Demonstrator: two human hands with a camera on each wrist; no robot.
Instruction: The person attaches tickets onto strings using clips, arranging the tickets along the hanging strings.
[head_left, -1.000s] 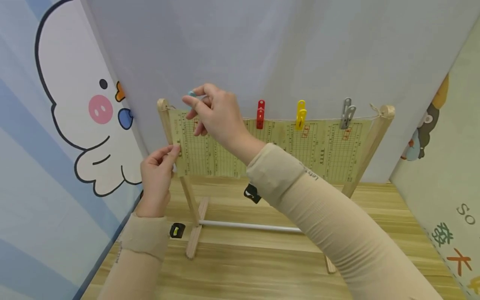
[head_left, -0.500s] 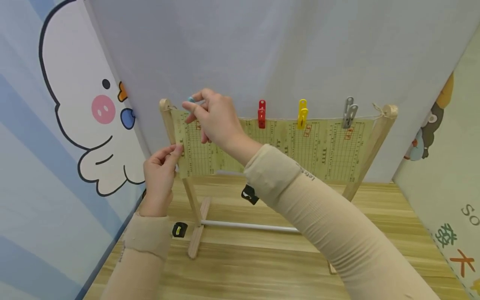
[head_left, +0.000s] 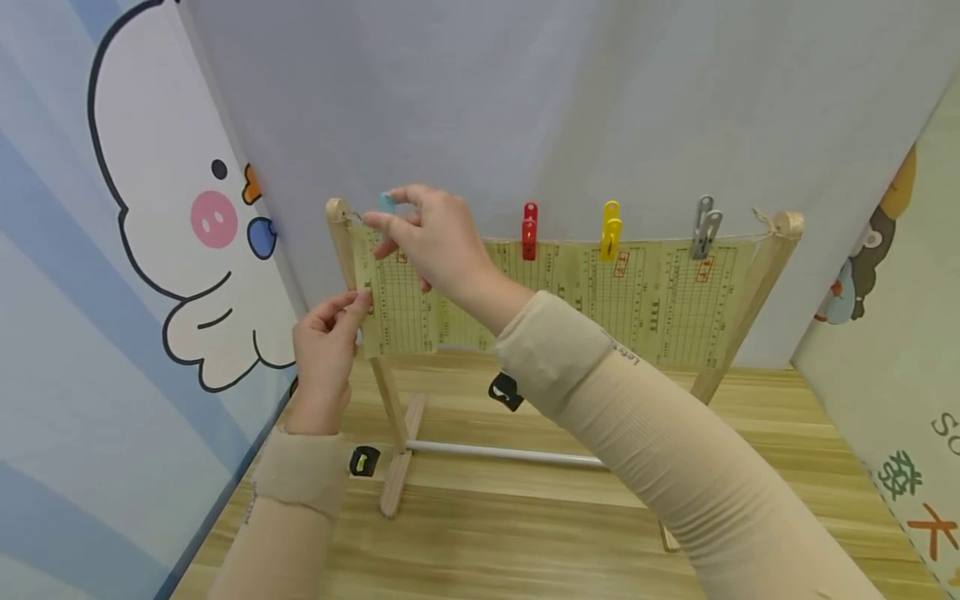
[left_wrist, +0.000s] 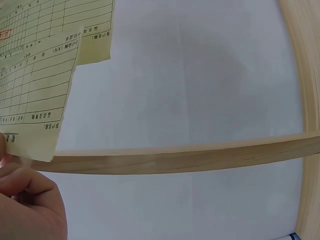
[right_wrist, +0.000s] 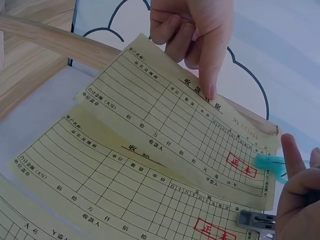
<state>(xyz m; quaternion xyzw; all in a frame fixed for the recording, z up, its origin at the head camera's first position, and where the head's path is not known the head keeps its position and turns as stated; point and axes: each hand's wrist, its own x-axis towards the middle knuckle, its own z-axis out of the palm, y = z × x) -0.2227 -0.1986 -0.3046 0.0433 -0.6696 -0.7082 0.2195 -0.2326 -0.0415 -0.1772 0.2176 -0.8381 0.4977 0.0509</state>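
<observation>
My left hand (head_left: 322,358) pinches the left edge of a yellow receipt slip (head_left: 397,317) between thumb and fingers. In the right wrist view its thumb (right_wrist: 210,82) lies over the slip's printed heading. At the slip's top edge, by the string, my right hand (head_left: 446,242) has a teal clothespin (right_wrist: 267,162) between thumb and index finger. The clothespin's jaws overlap the slip's margin, near the red stamp. A second slip (right_wrist: 117,165) hangs beside it, with a grey clothespin (right_wrist: 255,220) at its edge.
More slips hang along the string under red (head_left: 529,232), yellow (head_left: 611,232) and grey (head_left: 705,227) clothespins. Wooden posts (head_left: 750,300) hold the string, with a white bar (head_left: 502,453) low between them. Black objects (head_left: 364,462) lie on the wooden tabletop (head_left: 480,550).
The right hand has dropped slightly toward the string, and more of the teal clothespin shows between its fingers. The left hand keeps its pinch on the slip. The head view has shifted slightly.
</observation>
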